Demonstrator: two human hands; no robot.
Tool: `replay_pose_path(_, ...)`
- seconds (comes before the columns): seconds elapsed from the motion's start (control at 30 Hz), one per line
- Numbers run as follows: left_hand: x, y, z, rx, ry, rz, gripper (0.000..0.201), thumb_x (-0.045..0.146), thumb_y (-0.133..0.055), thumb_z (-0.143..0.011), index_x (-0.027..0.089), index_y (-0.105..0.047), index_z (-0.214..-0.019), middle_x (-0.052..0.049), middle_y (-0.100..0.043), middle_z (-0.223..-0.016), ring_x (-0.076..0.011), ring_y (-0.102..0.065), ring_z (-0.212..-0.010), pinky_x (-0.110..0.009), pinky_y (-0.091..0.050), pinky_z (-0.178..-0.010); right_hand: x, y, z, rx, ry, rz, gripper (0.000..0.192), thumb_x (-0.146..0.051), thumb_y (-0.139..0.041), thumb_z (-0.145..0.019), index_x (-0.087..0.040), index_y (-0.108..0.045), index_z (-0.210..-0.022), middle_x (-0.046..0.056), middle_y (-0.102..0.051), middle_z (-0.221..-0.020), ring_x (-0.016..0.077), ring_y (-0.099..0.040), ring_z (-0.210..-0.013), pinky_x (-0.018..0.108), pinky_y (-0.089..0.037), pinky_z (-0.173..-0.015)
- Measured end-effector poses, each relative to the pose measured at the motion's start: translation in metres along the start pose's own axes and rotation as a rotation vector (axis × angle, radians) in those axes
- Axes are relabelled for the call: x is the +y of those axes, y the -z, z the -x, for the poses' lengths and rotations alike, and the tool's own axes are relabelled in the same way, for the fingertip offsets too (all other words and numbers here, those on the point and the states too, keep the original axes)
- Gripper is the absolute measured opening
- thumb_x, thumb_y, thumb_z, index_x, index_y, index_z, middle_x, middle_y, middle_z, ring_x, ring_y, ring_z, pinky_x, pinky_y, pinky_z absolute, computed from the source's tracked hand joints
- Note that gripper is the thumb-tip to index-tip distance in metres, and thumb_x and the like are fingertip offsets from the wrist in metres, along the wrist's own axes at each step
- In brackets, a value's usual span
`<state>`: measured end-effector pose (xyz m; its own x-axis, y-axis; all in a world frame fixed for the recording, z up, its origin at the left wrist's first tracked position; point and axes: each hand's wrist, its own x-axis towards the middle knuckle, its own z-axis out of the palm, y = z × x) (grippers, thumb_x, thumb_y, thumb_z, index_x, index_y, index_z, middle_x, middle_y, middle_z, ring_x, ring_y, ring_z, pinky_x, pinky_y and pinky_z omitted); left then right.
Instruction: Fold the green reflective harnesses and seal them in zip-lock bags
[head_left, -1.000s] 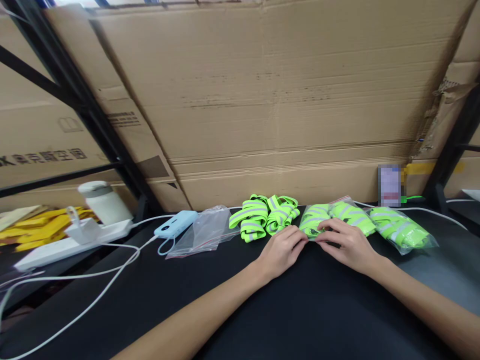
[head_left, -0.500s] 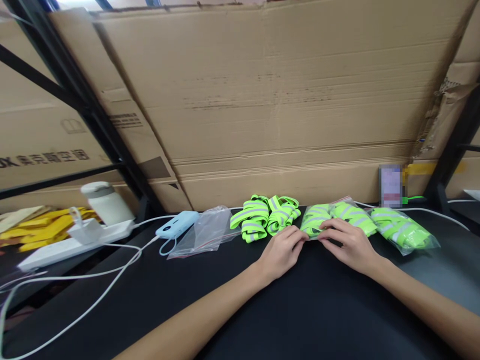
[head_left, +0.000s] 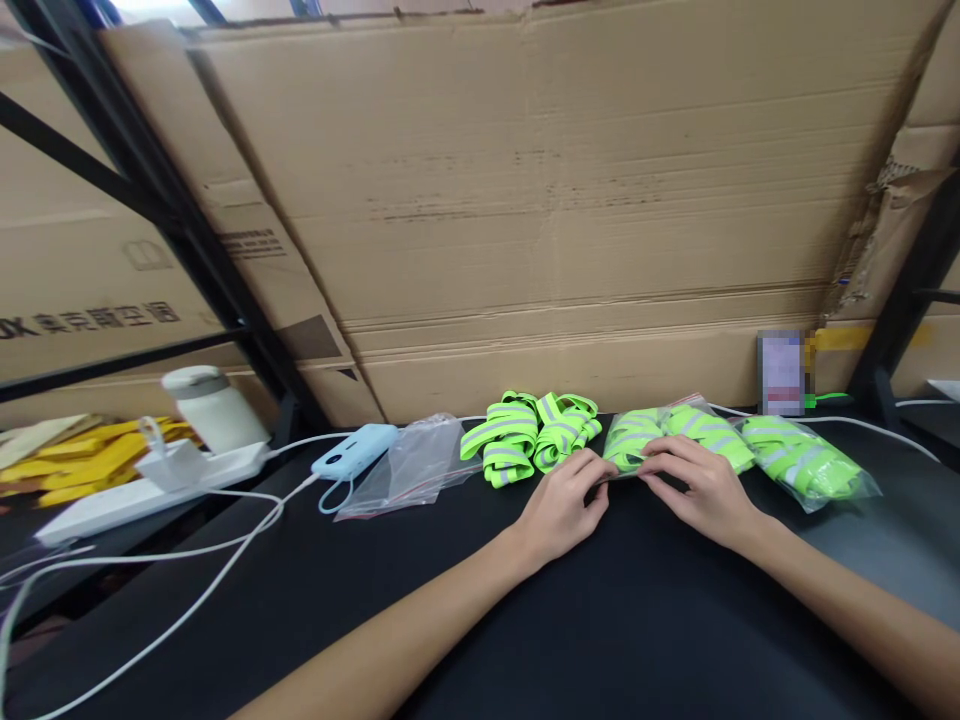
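My left hand (head_left: pixel 561 506) and my right hand (head_left: pixel 696 488) meet at the near edge of a clear bag of neon green reflective straps (head_left: pixel 631 438) on the black table (head_left: pixel 570 640). Fingertips of both hands pinch the bag's open edge. A second filled bag (head_left: pixel 711 432) lies under my right hand's fingers, and a third filled bag (head_left: pixel 804 460) lies to its right. Two loose bundles of green straps (head_left: pixel 534 432) sit just left of my left hand.
An empty clear zip bag (head_left: pixel 412 464) and a light blue power bank (head_left: pixel 355 450) lie to the left. Further left are a white power strip (head_left: pixel 142 484), white cables and a white bottle (head_left: pixel 213 406). Large cardboard boxes (head_left: pixel 540 210) wall the table's back.
Both hands stay on the bag's edge; my fingers have shifted slightly along it. Nothing else has moved.
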<state>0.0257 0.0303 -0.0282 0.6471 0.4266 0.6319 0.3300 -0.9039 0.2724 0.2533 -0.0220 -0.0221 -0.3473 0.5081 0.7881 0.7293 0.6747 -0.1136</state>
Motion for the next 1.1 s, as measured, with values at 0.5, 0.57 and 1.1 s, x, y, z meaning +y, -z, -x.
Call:
replay_pose_path(0.5,-0.0034,-0.0026,0.0007,0.016,0.019,0.019,0.025,0.008,-0.048,-0.094,0.019,-0.064,-0.110,-0.007,-0.067,-0.099,-0.0192,-0.066,-0.093,-0.033,-0.058,-0.082,-0.0010,0.0022,-0.0017,-0.031,-0.021,0.019,0.012,-0.018,-0.057,-0.098,-0.023,-0.067,-0.094,0.007,-0.070,-0.100,0.0212,-0.069,-0.091,0.034,-0.056,-0.079)
replay_pose_path(0.57,-0.0031,-0.0024,0.0006,0.008,0.032,0.026,0.027,0.007,-0.048,-0.092,0.020,-0.064,-0.110,-0.007,-0.066,-0.099,-0.0193,-0.066,-0.093,-0.033,-0.058,-0.082,-0.0005,0.0017,-0.0012,-0.022,-0.034,0.007,0.012,-0.018,-0.056,-0.098,-0.023,-0.066,-0.094,0.007,-0.070,-0.100,0.0212,-0.068,-0.092,0.034,-0.056,-0.079)
replay_pose_path(1.1,-0.0027,-0.0002,0.0011,0.028,-0.056,0.024,0.026,0.005,-0.046,-0.095,0.018,-0.065,-0.106,-0.007,-0.068,-0.097,-0.0189,-0.065,-0.090,-0.033,-0.056,-0.082,0.0023,0.0055,-0.0025,-0.064,0.069,0.147,0.014,-0.019,-0.057,-0.098,-0.023,-0.070,-0.095,0.009,-0.067,-0.109,0.0236,-0.067,-0.095,0.034,-0.056,-0.076)
